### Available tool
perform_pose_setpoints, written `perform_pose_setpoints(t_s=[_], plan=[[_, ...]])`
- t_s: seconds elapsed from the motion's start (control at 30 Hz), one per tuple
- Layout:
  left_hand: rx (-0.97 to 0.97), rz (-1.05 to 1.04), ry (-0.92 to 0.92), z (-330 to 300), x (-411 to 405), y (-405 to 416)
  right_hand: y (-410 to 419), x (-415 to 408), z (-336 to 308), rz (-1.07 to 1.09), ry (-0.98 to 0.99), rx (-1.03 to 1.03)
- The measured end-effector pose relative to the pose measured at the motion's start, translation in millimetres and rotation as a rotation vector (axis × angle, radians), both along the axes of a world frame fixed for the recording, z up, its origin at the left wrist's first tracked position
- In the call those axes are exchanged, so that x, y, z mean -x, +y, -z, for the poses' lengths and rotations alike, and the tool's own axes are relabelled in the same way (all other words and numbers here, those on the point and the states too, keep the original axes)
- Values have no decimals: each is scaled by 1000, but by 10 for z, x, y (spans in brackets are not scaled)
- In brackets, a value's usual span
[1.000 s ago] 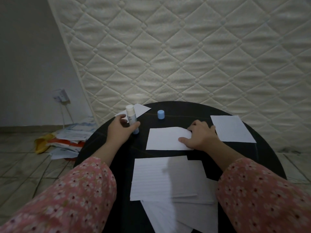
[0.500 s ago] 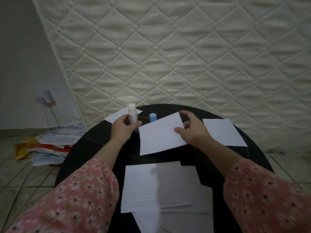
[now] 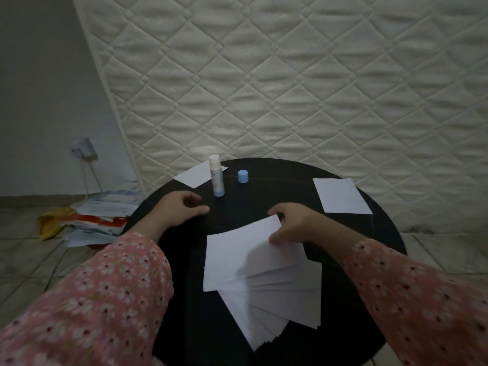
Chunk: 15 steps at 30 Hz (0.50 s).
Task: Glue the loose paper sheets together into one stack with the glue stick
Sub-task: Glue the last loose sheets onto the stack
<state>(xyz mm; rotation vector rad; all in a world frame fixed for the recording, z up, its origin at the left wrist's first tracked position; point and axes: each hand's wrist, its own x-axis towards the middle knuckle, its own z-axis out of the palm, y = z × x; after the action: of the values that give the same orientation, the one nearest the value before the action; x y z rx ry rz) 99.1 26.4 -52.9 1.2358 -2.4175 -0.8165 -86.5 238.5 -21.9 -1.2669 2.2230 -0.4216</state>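
Note:
A white glue stick point(image 3: 216, 178) with a blue base stands upright and uncapped on the round black table point(image 3: 375, 233). Its blue cap point(image 3: 243, 176) sits just to the right. My left hand point(image 3: 182, 210) rests on the table below the glue stick, fingers loosely curled, holding nothing. My right hand point(image 3: 293, 225) pinches the far right corner of a white sheet point(image 3: 237, 252) and lays it on top of the fanned stack of sheets point(image 3: 277, 307) in front of me. One loose sheet point(image 3: 342, 196) lies at the right, another point(image 3: 196, 177) behind the glue stick.
A quilted white mattress point(image 3: 290, 88) leans upright right behind the table. On the tiled floor at the left lies a pile of papers and a yellow bag point(image 3: 87, 220). A wall socket with a cable point(image 3: 83, 147) is on the left wall.
My left hand has let go of the glue stick, which now stands alone. My right hand has carried the sheet from the table's middle back toward me onto the stack.

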Motion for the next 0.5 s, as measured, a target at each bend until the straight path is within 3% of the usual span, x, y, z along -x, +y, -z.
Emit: perform_pose_setpoints(t_s=[0.07, 0.27, 0.5], plan=[[85, 86, -148, -7, -80, 116, 19, -52, -2, -18, 106, -47], [228, 159, -311, 155, -210, 342, 39, -289, -65, -117, 168, -128], [257, 175, -358, 174, -275, 358, -104, -398, -81, -143, 241, -213]])
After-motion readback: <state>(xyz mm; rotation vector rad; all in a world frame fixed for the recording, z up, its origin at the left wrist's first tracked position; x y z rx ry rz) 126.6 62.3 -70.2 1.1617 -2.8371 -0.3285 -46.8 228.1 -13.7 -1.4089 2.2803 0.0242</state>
